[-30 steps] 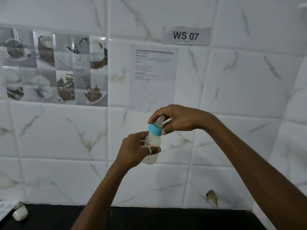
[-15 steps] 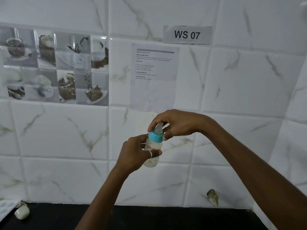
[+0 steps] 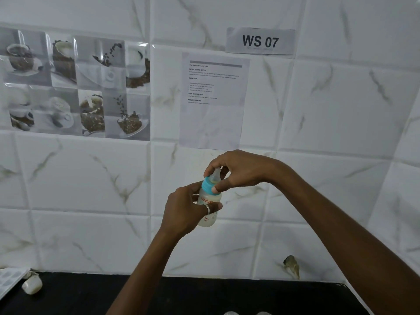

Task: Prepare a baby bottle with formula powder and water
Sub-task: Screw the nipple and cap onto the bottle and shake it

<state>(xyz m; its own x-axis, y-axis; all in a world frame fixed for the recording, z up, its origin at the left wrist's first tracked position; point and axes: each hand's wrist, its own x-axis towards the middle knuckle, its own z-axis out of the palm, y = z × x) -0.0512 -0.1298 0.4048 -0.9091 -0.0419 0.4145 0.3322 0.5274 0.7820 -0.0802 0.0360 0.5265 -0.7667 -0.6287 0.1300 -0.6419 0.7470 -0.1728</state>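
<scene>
1. White tiled wall (image 3: 91, 178), black counter (image 3: 204, 296) below.
2. L hand (image 3: 184, 208) gripped baby bottle (image 3: 209, 220) round its body, upright, mid-air above counter.
3. R hand (image 3: 238, 169) arched over top, wrist bent, tips pinched on blue collar (image 3: 207, 186).

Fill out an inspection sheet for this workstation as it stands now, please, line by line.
Surface: black counter along the bottom, below the wall.
Job's things: baby bottle held in the air before the wall, cloudy pale contents; blue collar and teat on top.
Clutter: small whitish object at the counter's left end beside a pale patterned sheet; two pale things cut off at the bottom edge.
Hands: left hand grips the bottle's body; right hand pinches the blue collar from above.
Cables: nothing seen.
Surroundings: marbled white tiles, WS 07 label, printed sheet, coffee picture tiles, a chipped spot low on the wall.
</scene>
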